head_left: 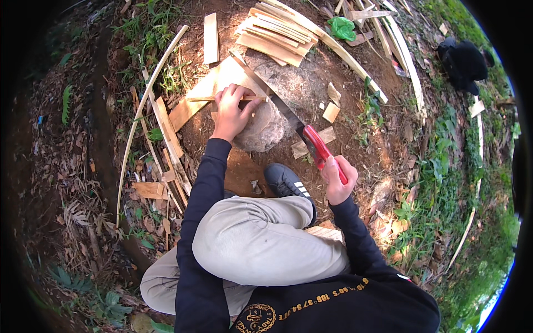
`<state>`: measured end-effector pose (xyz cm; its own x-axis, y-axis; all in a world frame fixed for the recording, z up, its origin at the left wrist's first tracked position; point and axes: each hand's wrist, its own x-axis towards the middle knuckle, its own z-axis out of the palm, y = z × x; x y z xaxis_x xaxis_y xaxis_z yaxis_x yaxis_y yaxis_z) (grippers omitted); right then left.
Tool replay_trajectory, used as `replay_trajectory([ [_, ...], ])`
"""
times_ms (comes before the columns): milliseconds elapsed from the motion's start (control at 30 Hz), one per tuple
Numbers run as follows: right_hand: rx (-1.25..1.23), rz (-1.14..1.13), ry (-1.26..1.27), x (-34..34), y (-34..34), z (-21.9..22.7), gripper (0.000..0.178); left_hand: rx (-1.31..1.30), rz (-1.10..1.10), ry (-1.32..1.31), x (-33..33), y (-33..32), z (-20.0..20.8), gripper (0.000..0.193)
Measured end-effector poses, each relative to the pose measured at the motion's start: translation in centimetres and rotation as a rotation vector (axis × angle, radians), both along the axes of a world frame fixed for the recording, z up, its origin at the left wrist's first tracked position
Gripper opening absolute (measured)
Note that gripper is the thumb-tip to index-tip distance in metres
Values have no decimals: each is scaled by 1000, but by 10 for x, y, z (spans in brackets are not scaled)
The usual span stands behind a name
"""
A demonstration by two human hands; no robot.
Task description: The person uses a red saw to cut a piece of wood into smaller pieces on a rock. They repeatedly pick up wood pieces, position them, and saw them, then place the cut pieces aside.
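My left hand (pixel 230 114) presses on a small wooden board (pixel 200 99), thumb and fingers gripping its edge. Beneath it a wide pale plank (pixel 211 83) lies over a stone block (pixel 261 132). In my right hand (pixel 338 180) is the red handle of a hand saw (pixel 315 139). Its long grey blade slants up and left, passing the right end of the board I hold. Whether the blade's teeth touch that board cannot be made out.
A stack of thin wooden slats (pixel 277 33) lies beyond the stone, near a single upright-lying slat (pixel 211 39). Long curved strips (pixel 141 111) flank both sides. Offcuts (pixel 331 114), a green plastic bag (pixel 341 28) and a black bundle (pixel 463 61) lie right. My shoe (pixel 286 180) is close to the stone.
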<state>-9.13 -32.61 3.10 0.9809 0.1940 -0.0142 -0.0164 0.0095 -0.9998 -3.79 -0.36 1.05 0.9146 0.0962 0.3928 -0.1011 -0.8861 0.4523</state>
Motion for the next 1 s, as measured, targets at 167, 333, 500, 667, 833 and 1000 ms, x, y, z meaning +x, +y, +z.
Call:
replay_trajectory([
  [167, -17, 25, -31, 3, -1, 2, 29, -42, 39, -1, 0, -4, 1, 22],
  [333, -3, 65, -7, 14, 1, 2, 35, -94, 58, -22, 5, -2, 2, 25],
  [500, -21, 85, 24, 14, -2, 2, 34, -50, 67, -76, 5, -6, -6, 27],
  [667, -14, 111, 38, 34, 16, -3, 29, -119, 80, -48, 1, -3, -8, 31],
  [833, -92, 78, -48, 19, 5, -10, 35, -121, 119, -35, -18, -12, -16, 27],
  [1000, -237, 109, -249, -3, -5, -5, 27, -36, 128, -42, -24, -6, -23, 26],
])
